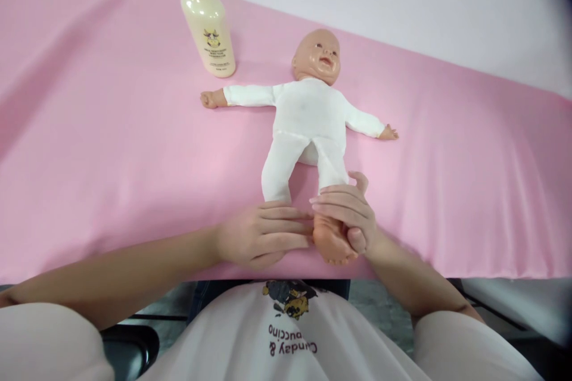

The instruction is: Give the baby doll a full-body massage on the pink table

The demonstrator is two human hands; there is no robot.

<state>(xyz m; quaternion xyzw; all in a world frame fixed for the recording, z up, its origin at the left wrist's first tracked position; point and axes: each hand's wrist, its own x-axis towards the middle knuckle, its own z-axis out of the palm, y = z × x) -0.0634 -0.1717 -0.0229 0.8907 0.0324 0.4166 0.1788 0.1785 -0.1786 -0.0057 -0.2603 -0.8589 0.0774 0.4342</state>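
My right hand (346, 214) was wrapped around the doll (308, 125)'s bare foot (330, 241) at the near table edge; my left hand (263, 235) lay flat against it, fingers straight. Beyond the grip, the lotion bottle (208, 24) stood untouched; the foot rub looked barely begun.

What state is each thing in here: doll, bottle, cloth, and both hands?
Baby doll: lying face up on the cloth, arms spread, in a white suit.
Doll's foot: bare, held between both hands.
Left hand: fingers flat against the foot.
Right hand: wrapped around the foot and ankle.
Lotion bottle: upright, apart from the doll.
Pink cloth: spread out, slightly creased.
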